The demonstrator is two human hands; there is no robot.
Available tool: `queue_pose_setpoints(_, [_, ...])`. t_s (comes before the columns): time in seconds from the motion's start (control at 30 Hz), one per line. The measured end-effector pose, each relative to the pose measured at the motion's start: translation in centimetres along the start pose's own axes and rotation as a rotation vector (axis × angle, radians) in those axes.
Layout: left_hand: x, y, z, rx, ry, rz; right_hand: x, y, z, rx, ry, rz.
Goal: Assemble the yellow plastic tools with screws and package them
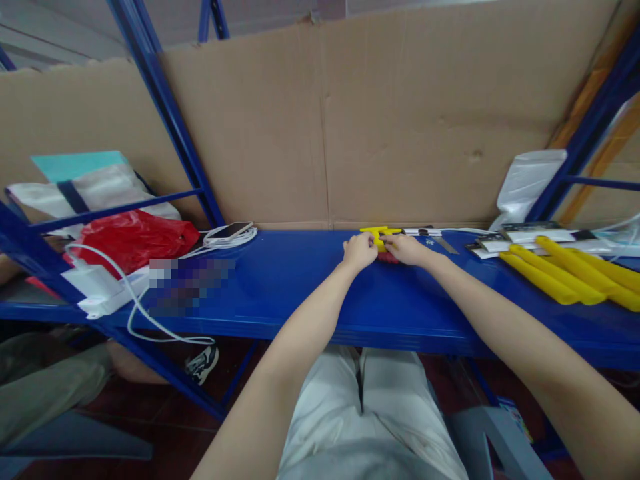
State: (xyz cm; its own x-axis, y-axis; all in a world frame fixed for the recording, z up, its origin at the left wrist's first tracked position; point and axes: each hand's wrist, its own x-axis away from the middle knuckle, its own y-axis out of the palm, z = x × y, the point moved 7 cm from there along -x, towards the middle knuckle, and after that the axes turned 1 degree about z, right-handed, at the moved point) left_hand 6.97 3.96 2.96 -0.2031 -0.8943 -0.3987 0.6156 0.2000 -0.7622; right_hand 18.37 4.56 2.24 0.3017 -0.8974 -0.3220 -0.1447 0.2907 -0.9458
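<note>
Both hands meet over the back of the blue shelf, around a small yellow plastic part (379, 231). My left hand (360, 251) has its fingers bent and closed on the part's left side. From the other side, the fingers of my right hand (404, 249) pinch the same part. Beneath it a red piece (388, 257) shows; how the two join is hidden by my fingers. Just right of my right hand lie a flat grey metal strip (447, 245) and some small white and black pieces (423, 232).
Several long yellow handles (565, 273) lie at the right, by white and black pieces. A white plastic bag (530, 183) leans behind them. Leftward are a phone (229, 231) on a coiled cable, a power strip (117, 297) and a red bag (133, 240). Cardboard (390, 127) walls the back.
</note>
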Motion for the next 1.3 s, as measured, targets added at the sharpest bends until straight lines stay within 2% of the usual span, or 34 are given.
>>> queue_pose_setpoints(0.17, [-0.1,0.6,-0.9,-0.043,-0.066,-0.054,0.4,0.3,-0.2,-0.082,-0.044,0.029])
queue_pose_setpoints(0.33, [-0.2,1.7,-1.7,-0.014,-0.084,-0.12,0.4,0.5,-1.2,-0.108,-0.069,-0.019])
queue_pose_setpoints(0.57, [-0.5,1.8,-2.1,0.076,-0.104,-0.114,0.5,0.4,-1.4,-0.106,-0.073,-0.021])
queue_pose_setpoints(0.77, [-0.4,1.5,-2.0,0.015,-0.07,-0.094,0.6,0.5,-1.7,-0.103,-0.092,-0.026])
queue_pose_setpoints(1.07, [-0.3,0.5,-2.3,-0.051,-0.125,-0.044,0.4,0.4,-1.4,-0.114,-0.1,-0.004])
queue_pose_setpoints(1.3, [-0.1,-1.1,-2.2,0.014,-0.172,0.135,0.6,-0.3,-1.3,-0.083,-0.053,0.019])
